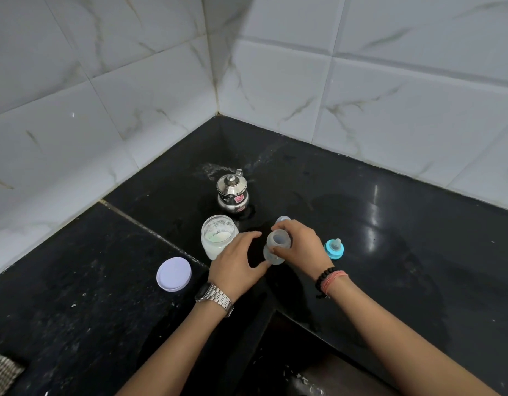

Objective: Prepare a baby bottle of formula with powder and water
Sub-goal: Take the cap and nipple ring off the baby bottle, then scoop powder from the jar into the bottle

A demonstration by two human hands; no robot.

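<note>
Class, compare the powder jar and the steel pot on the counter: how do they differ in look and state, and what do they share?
The powder jar is see-through, with white powder visible inside; the steel pot is shiny metal, so its contents are hidden. The jar is open, its white lid lying apart on the counter; the pot's lid is on. The jar stands nearer the left hand; the pot stands farther back. Both stand upright on the counter.

Location: a home kitchen corner. Evidence: a polished black stone countertop [390, 224] meets white marble-pattern wall tiles [133, 95] at a grouted corner. A small lidded steel pot [233, 192] and an open jar of white powder [218, 237] stand on the counter.
</note>
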